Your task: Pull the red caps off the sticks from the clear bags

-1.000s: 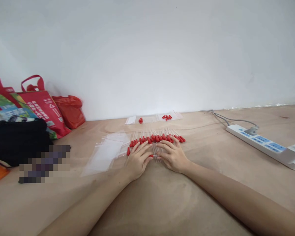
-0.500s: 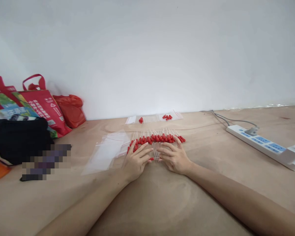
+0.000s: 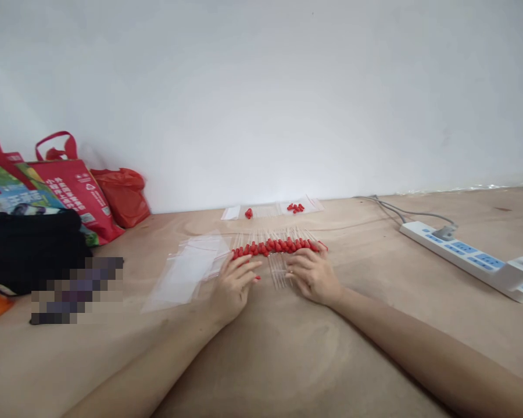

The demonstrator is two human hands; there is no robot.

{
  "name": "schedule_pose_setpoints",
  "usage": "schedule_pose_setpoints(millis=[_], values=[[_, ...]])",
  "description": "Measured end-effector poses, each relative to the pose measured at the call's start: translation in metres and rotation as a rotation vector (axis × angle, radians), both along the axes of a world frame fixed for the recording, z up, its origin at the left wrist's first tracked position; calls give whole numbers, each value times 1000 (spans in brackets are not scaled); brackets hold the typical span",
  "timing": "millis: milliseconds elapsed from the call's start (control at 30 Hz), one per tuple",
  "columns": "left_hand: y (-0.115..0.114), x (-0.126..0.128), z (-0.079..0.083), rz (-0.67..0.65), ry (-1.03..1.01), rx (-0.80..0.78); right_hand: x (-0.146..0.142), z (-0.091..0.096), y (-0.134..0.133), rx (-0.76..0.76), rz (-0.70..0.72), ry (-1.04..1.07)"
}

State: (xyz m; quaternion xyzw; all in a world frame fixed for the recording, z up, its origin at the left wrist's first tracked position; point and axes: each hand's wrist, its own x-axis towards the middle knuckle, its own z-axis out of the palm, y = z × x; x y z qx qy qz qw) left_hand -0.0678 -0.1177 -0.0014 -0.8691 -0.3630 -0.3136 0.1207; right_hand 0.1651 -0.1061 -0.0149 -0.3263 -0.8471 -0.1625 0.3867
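My left hand [image 3: 235, 285] rests low over the table with thumb and fingers closed on a small red rubber bulb [image 3: 257, 278], whose tip shows. To its right my right hand [image 3: 314, 275] is curled, its fingertips pinched at a thin glass tube that is hard to make out. Between the hands lie several loose clear glass tubes [image 3: 277, 278], side by side. Just beyond them stretches a row of glass droppers with red bulbs [image 3: 279, 246], bulbs toward me and thin stems pointing at the wall.
Flat clear zip bags [image 3: 185, 273] lie left of my left hand. Farther back, bags with red bulbs [image 3: 295, 208] sit near the wall. A white power strip [image 3: 466, 255] with a cord is at right; a red shopping bag [image 3: 74, 191] and a black cloth item [image 3: 35, 249] are at left.
The hands have drawn slightly apart. The red bulb and glass tube seen together between them are no longer joined across the gap; a bulb tip shows at my left fingers.
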Motion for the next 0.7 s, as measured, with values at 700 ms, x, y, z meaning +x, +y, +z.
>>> schedule_pose_setpoints(millis=[700], values=[[32, -48, 6, 629, -279, -413, -20, -5, 5, -292, -292, 82]])
